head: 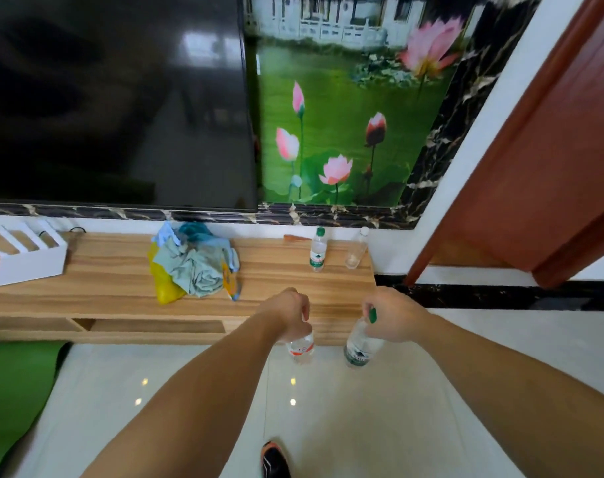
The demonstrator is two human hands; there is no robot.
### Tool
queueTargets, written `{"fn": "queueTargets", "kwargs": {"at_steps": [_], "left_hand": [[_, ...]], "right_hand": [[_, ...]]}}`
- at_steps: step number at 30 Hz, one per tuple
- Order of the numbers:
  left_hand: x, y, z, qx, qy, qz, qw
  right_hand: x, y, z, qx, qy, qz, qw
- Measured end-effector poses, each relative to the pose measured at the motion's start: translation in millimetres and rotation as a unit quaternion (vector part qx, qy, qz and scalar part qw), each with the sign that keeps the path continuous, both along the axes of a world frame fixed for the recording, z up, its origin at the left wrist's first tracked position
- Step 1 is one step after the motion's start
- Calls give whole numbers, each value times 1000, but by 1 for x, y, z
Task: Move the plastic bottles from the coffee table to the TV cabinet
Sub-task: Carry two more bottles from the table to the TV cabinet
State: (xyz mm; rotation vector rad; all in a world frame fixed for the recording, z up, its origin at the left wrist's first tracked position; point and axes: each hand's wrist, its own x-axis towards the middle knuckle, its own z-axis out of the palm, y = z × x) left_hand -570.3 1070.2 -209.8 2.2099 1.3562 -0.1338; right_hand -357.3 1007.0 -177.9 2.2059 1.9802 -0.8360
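I stand before the wooden TV cabinet (121,274). My left hand (290,313) grips the top of a clear plastic bottle with a red label (302,350), which hangs by the cabinet's front edge. My right hand (393,315) holds a green-capped, green-labelled bottle (360,348) by its neck at the same height. On the cabinet's right end stand two more bottles: a green-capped bottle (318,250) and a clear, label-less bottle (357,248) beside it.
A pile of cloths and a yellow bag (190,267) lies mid-cabinet, a white rack (28,257) at the left. The TV (114,98) hangs above. A brown door (552,160) stands at the right. A green mat (14,384) lies on the glossy floor, and my shoe (274,460) shows below.
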Motion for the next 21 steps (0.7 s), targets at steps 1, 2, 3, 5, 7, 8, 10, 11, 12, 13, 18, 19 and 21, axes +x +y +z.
{"fn": "queueTargets", "kwargs": {"at_steps": [1,2,3,5,7,8,10,11,12,13,18,19,21], "left_hand": [[-1,16,-1,-3,5,-5,1000],[-1,32,0,-4,11,-11,1000],[-1,46,0,-1,21,-17,1000],[1,70,0,0,50,-33,998],[4,91,-2,-4,71,-42,997],[6,101,-3,-8,74,-43,996],[9,122,-4,-10,81,-40,996],[11,131,-4,-8,92,-44,995],[13,139,-3,-6,104,-48,993],[16,148,-4,-5,113,-53,992],[36,182,-11,-3,149,-80,986],[39,188,-12,-7,154,-79,985],[46,205,-15,-18,153,-63,986]], "right_hand": [[1,14,-1,-3,-1,-2,1000],[2,27,-1,-3,-3,-3,1000],[3,39,0,0,-9,0,1000],[6,59,3,-6,-20,9,1000],[13,79,4,-7,-18,6,1000],[17,88,4,-6,-15,2,1000],[27,106,7,0,-10,2,1000],[33,114,8,1,-11,7,1000],[39,123,7,2,-12,11,1000],[45,132,6,3,-10,10,1000],[75,180,-7,-20,-19,25,999],[80,191,-12,-20,-21,31,999],[93,218,-22,-15,-13,42,999]]}}
